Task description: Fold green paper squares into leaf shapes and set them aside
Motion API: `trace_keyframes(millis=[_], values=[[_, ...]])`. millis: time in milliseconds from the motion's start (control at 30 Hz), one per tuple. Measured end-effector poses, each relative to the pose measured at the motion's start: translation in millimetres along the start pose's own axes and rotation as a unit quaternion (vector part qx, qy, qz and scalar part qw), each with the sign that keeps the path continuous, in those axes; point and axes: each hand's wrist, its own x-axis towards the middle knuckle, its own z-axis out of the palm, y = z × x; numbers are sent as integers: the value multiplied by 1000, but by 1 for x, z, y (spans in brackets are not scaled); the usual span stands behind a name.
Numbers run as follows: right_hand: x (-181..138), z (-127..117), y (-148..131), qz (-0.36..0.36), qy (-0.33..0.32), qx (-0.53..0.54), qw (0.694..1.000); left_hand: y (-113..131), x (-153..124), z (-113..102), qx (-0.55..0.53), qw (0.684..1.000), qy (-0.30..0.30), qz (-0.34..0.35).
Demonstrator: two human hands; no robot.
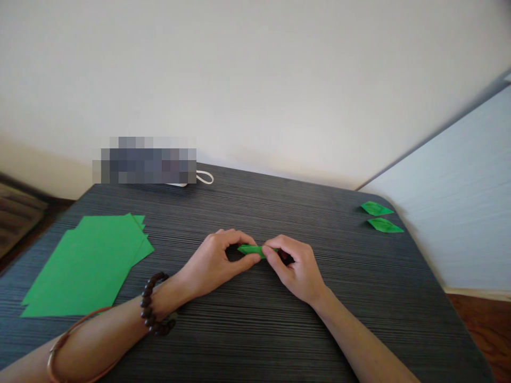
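Observation:
Near the middle of the dark table, a small folded green paper (pixel 249 249) is pinched between my two hands. My left hand (pixel 219 258) grips its left part, thumb along the near edge and fingers behind. At its right end, my right hand (pixel 295 263) closes thumb and forefinger on the paper, hiding much of that side. Two folded green paper pieces, pointed at both ends, lie at the far right: one piece (pixel 376 208) slightly behind the other (pixel 385 225). To the left of my hands rests a loose stack of green paper sheets (pixel 88 266).
A blurred-out object (pixel 147 165) with a white loop strap (pixel 205 177) sits at the back left of the table (pixel 247 335). The pale wall (pixel 255 80) rises behind the table, and a light panel (pixel 455 202) stands along its right side.

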Motion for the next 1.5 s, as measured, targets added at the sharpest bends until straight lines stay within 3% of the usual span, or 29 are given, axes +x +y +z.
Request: trace_keyframes(millis=[167,667,867,1167,1367,1500], values=[[-1,0,-2,-18,-1,10,1000,3,0,-1,-5,1000,-14,-16],[1,-5,-3,-1,-11,34,999,1,5,-13,-197,974,-83,-76],[-1,-6,1,45,34,48,997,-1,5,-11,-200,975,-70,-70],[-2,-6,-1,64,10,53,996,-1,1,-4,-121,991,-39,-49],[-1,-6,-1,55,2,62,997,-2,4,-7,-206,971,-79,-95],[0,-6,0,46,7,53,998,-6,7,-9,-240,962,-99,-89]])
